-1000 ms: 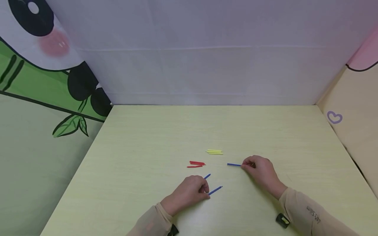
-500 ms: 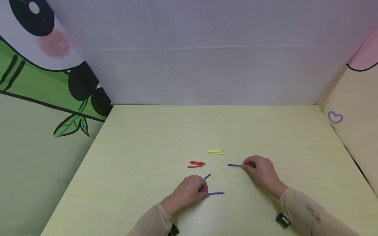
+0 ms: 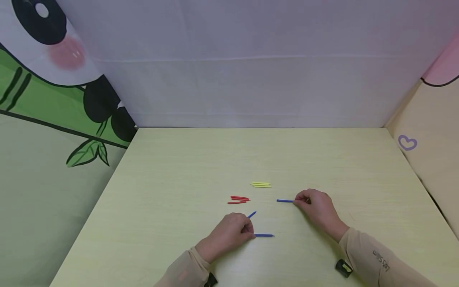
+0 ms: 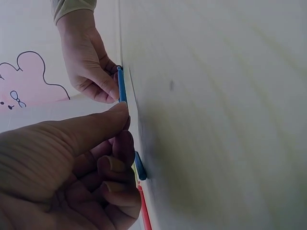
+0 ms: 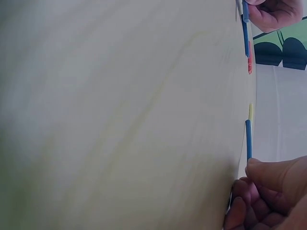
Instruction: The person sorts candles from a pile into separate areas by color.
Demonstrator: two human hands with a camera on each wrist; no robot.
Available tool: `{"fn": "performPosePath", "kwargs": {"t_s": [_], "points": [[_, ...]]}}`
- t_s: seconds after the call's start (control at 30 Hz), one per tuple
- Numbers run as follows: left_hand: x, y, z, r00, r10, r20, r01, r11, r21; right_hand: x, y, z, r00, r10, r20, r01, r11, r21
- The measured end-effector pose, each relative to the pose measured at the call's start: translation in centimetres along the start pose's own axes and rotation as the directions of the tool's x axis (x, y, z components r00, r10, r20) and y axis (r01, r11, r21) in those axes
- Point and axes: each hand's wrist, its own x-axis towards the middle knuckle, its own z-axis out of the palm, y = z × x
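Observation:
My left hand (image 3: pixel 229 233) pinches a thin blue candle (image 3: pixel 264 235) between thumb and fingertip; it points right, roughly parallel to the table's far edge. Partly hidden behind that hand, a second blue candle (image 3: pixel 252 214) lies at a slant, and it also shows below the fingers in the left wrist view, a blue candle (image 4: pixel 139 166). Over to the right, my right hand (image 3: pixel 315 209) pinches the right end of a third blue candle (image 3: pixel 285 201), whose free end points left. In the right wrist view that candle (image 5: pixel 248 139) extends beyond the thumb.
Several red candles (image 3: pixel 238 199) lie loosely grouped beyond my left hand. Farther back, several yellow candles (image 3: pixel 261 185) lie side by side. A light wooden table (image 3: pixel 179 167) meets a pale backdrop (image 3: pixel 251 87) at its far edge, with printed side walls left and right.
The candle in my left hand has turned from slanting up and right to lying level, pointing right. My right hand and its candle have stayed nearly still, as have the red and yellow candles.

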Motion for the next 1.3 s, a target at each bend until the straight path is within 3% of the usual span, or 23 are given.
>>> {"fn": "performPosePath", "kwargs": {"t_s": [0.37,0.77,1.3], "points": [[0.1,0.1,-0.2,1.0,-0.027,0.002,0.027,0.998,-0.06,0.0,0.1,0.0,1.0,0.005,-0.003,-0.005,1.0,-0.001],[0.2,0.3,-0.4,1.0,-0.01,-0.017,0.009,0.997,-0.073,-0.1,0.1,-0.1,1.0,-0.008,-0.01,0.008,1.0,0.001],[1.4,0.3,-0.8,1.0,-0.011,-0.024,0.009,0.997,-0.08,-0.5,-0.4,-0.1,1.0,0.022,-0.002,-0.022,0.999,0.033]]}}
